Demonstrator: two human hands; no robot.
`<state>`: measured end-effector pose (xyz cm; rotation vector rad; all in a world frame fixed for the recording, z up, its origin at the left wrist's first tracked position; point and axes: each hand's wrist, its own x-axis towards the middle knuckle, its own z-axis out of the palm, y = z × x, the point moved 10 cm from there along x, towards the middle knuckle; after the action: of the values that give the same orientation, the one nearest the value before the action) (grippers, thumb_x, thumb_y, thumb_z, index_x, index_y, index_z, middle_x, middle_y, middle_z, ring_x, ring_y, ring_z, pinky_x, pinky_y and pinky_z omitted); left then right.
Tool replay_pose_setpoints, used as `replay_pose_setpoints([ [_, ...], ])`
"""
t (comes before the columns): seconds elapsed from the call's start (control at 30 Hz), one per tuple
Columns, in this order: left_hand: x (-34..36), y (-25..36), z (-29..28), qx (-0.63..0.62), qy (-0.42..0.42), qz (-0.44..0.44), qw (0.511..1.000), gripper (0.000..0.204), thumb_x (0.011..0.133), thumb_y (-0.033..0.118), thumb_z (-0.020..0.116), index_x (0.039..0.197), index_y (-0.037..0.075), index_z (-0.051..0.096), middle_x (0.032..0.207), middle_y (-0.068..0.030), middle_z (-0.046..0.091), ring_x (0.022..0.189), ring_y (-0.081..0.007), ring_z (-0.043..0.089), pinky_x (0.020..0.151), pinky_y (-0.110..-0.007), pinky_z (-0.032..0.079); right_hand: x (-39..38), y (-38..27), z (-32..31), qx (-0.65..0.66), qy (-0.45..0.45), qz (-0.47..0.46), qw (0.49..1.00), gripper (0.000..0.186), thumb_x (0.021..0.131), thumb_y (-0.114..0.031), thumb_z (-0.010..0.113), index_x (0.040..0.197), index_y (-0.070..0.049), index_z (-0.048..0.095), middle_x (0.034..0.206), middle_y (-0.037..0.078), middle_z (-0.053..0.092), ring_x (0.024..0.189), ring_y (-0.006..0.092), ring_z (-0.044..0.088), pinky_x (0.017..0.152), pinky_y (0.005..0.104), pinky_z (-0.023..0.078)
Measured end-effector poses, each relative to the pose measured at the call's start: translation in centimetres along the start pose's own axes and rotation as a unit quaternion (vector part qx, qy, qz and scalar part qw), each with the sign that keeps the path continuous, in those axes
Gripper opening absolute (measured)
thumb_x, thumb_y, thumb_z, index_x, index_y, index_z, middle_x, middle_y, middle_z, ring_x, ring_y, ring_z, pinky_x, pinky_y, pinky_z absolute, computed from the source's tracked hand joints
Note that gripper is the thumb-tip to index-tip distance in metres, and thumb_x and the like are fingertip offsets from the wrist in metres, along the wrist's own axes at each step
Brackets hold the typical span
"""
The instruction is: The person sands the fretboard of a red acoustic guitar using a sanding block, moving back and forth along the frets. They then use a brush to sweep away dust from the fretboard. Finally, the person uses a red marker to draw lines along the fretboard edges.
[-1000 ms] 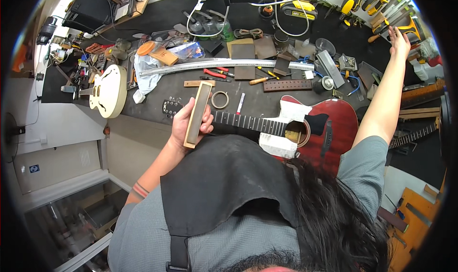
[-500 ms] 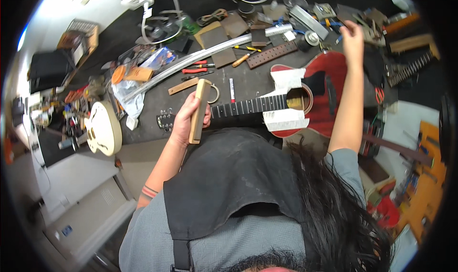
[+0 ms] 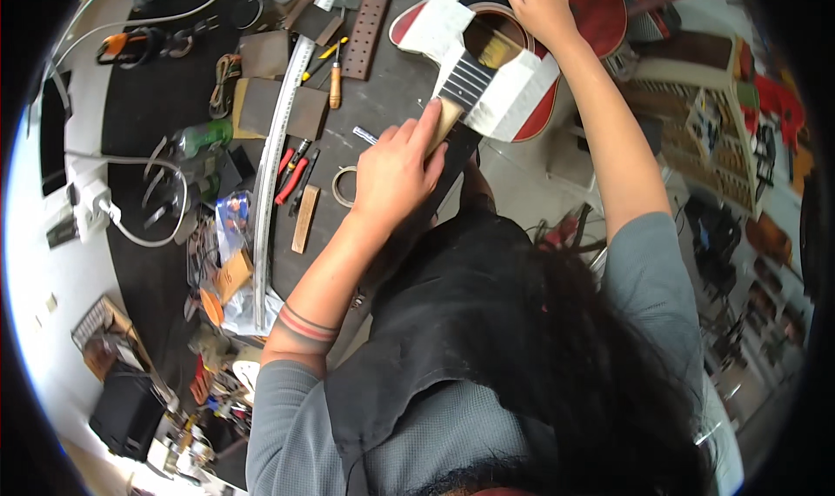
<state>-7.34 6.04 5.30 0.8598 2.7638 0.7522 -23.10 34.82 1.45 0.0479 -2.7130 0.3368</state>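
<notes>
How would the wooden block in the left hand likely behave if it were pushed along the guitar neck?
The wooden block, gripped by the left hand, looks rigid and straight-edged, so it should slide without flexing. Being long and flat, it is unlikely to roll. The right hand rests on the red guitar body, which probably keeps the guitar from shifting.

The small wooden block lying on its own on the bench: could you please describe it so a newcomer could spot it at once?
Start at the dark workbench and find the long pale ruler running down its left part. Just right of the ruler's middle, beside the red-handled pliers and a small metal ring, lies the wooden block. It is the only plain, light-brown flat strip there, free of both hands.
</notes>
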Motion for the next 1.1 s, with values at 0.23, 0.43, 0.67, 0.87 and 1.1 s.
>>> replay_pose_setpoints([
  [0.23, 0.5, 0.5, 1.9, 0.053, 0.051, 0.075, 0.994, 0.069, 0.09, 0.023, 0.082, 0.153, 0.011, 0.057, 0.097, -0.0087, 0.072, 0.083, -0.0299, 0.068, 0.074, -0.043, 0.057, -0.8, -0.2, 1.0, 0.023, 0.013, 0.024, 0.999, 0.054, 0.107, -0.032, 0.063, 0.153, -0.006, 0.054, 0.161, 0.018, 0.053, 0.157, 0.035, 0.041, 0.131, 0.0541, 0.029],
  [0.43, 0.8, -0.1, 2.8, 0.092, 0.019, 0.033, 0.995, 0.073, 0.091, 0.029, 0.081, 0.157, 0.012, 0.056, 0.076, -0.0062, 0.067, 0.079, -0.0287, 0.066, 0.074, -0.045, 0.049, -0.8, 0.5, 0.8, 0.007, 0.009, 0.049, 0.999, 0.054, 0.106, -0.034, 0.062, 0.152, -0.007, 0.055, 0.161, 0.017, 0.053, 0.156, 0.0343, 0.042, 0.131, 0.0534, 0.029],
  [0.67, -6.4, -2.1, 2.3, 0.113, -0.024, 0.021, 0.993, 0.075, 0.09, 0.031, 0.084, 0.155, 0.004, 0.06, 0.063, -0.0027, 0.06, 0.064, -0.0219, 0.058, 0.073, -0.04, 0.037, -1.1, 0.0, 0.6, 0.009, 0.023, 0.054, 0.998, 0.053, 0.106, -0.033, 0.062, 0.151, -0.007, 0.055, 0.159, 0.018, 0.054, 0.155, 0.0333, 0.043, 0.13, 0.0533, 0.03],
  [0.87, 5.8, 1.3, 4.8, 0.139, 0.051, 0.076, 0.986, 0.063, 0.097, 0.04, 0.076, 0.15, 0.008, 0.063, 0.065, -0.009, 0.064, 0.063, -0.0299, 0.064, 0.076, -0.046, 0.043, -1.1, 0.3, 1.0, 0.017, 0.032, 0.052, 0.998, 0.053, 0.106, -0.033, 0.06, 0.152, -0.007, 0.055, 0.159, 0.017, 0.054, 0.155, 0.0323, 0.043, 0.131, 0.0527, 0.029],
  [1.1, 7.2, 1.6, 5.0, 0.118, 0.083, 0.081, 0.986, 0.06, 0.098, 0.04, 0.074, 0.15, 0.01, 0.064, 0.068, -0.0139, 0.067, 0.065, -0.0342, 0.067, 0.077, -0.049, 0.046, -1.1, 0.5, 1.2, 0.016, 0.025, 0.054, 0.998, 0.053, 0.106, -0.034, 0.059, 0.151, -0.007, 0.055, 0.158, 0.016, 0.054, 0.154, 0.032, 0.044, 0.131, 0.0519, 0.028],
])
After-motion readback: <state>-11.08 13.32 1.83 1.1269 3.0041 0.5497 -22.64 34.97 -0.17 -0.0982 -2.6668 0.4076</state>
